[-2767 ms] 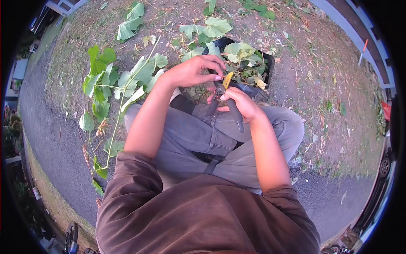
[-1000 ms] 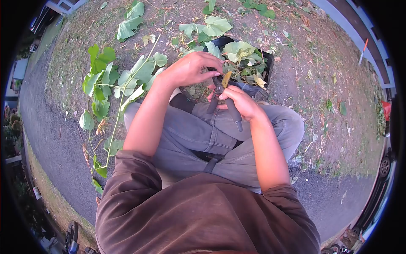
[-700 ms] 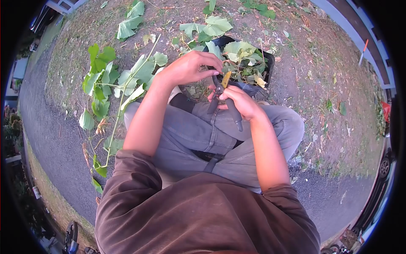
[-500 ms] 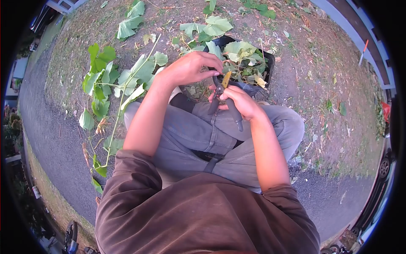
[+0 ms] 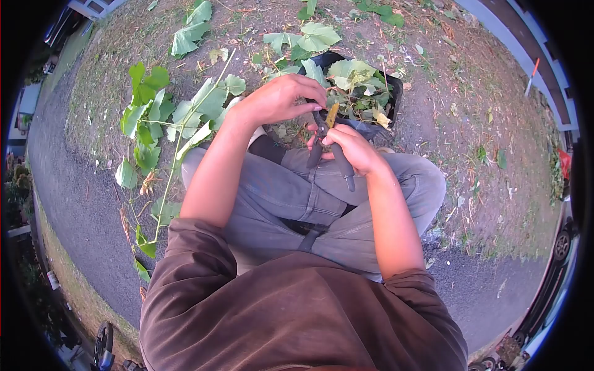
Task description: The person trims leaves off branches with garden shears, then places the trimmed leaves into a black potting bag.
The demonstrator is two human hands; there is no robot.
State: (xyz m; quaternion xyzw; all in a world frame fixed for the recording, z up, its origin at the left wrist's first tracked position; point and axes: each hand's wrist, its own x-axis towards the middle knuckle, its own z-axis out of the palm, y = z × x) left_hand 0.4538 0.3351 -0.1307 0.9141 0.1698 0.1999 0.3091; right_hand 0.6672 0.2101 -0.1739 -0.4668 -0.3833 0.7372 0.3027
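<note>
Yellowed leaf just above right hand grip on shears.

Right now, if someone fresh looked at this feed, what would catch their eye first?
The hands meeting at centre: the right hand grips dark-handled pruning shears, and the left hand curls over their head beside a yellowed leaf. Just beyond sits a black tub full of cut leaves, and a long leafy vine lies on the ground at left.

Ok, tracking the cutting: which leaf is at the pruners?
The narrow yellow leaf just above the pruners; the green ones lie on the ground or in the tub.
</note>
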